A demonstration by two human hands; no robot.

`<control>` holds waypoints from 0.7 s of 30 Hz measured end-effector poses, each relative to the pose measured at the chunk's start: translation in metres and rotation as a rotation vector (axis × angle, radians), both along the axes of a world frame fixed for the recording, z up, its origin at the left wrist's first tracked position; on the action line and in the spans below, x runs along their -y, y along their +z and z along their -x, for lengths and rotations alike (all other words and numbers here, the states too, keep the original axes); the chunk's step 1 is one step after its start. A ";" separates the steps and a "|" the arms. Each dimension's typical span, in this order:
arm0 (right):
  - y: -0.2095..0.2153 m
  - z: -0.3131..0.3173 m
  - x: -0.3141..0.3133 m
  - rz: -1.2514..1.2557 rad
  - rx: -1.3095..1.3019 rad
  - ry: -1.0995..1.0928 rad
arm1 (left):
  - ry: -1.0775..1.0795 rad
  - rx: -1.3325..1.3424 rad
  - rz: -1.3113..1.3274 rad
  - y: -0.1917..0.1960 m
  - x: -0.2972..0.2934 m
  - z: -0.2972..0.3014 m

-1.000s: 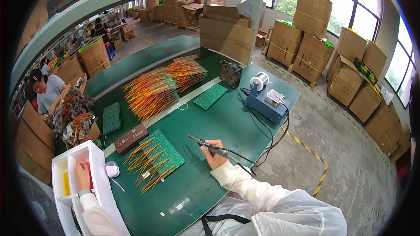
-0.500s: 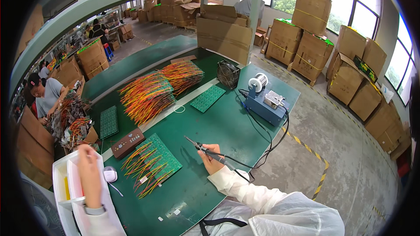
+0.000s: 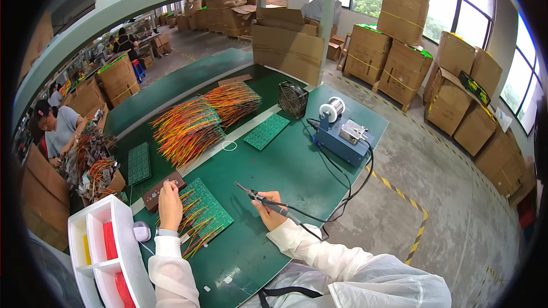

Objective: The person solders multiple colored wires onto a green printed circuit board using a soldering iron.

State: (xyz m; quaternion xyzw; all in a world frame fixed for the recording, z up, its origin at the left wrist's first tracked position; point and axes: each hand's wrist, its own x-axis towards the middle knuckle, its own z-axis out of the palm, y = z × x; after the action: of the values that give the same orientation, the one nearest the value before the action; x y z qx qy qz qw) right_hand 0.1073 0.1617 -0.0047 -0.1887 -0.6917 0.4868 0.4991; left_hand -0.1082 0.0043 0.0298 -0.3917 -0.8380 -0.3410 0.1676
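Observation:
My right hand is closed around a soldering iron, its thin tip raised over the green bench and pointing up and left. My left hand hovers at the left edge of a green circuit board panel, its fingers pinched together beside a brown box. Whatever those fingers hold is too small to make out. Rows of red and yellow wires stick out from the panel toward the left, partly behind my left hand. To the left stands a white divided bin with red wires and yellow wires in it.
A blue soldering station with a solder spool sits at right, its black cable reaching the iron. Behind are a black fan, a bare board, and wired boards. Another person works at far left.
My left hand has moved from the white bin rightward to the wired panel, uncovering the red wires in the bin. My right hand still holds the soldering iron in nearly the same place.

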 end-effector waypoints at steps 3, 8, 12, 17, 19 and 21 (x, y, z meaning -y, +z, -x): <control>0.003 -0.001 0.000 0.015 -0.016 0.009 | 0.008 -0.016 -0.002 0.003 -0.001 -0.004; 0.003 -0.001 -0.001 0.011 -0.021 0.008 | 0.006 -0.008 0.013 0.005 -0.002 -0.023; 0.006 0.000 0.001 -0.014 -0.019 0.005 | 0.002 0.056 0.006 -0.006 0.002 -0.023; 0.006 -0.001 0.000 -0.028 0.000 0.003 | 0.012 -0.003 0.025 -0.012 0.001 -0.025; 0.005 0.000 0.001 -0.028 -0.016 0.004 | -0.012 0.024 -0.021 -0.015 0.001 -0.026; 0.003 0.000 -0.001 -0.011 -0.008 0.017 | -0.006 0.031 -0.020 -0.014 0.002 -0.028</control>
State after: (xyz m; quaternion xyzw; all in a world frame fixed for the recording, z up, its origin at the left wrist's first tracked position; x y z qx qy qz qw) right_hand 0.1071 0.1628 -0.0021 -0.1783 -0.6937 0.4881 0.4988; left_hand -0.0807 0.0027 0.0157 -0.3872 -0.8359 -0.3558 0.1573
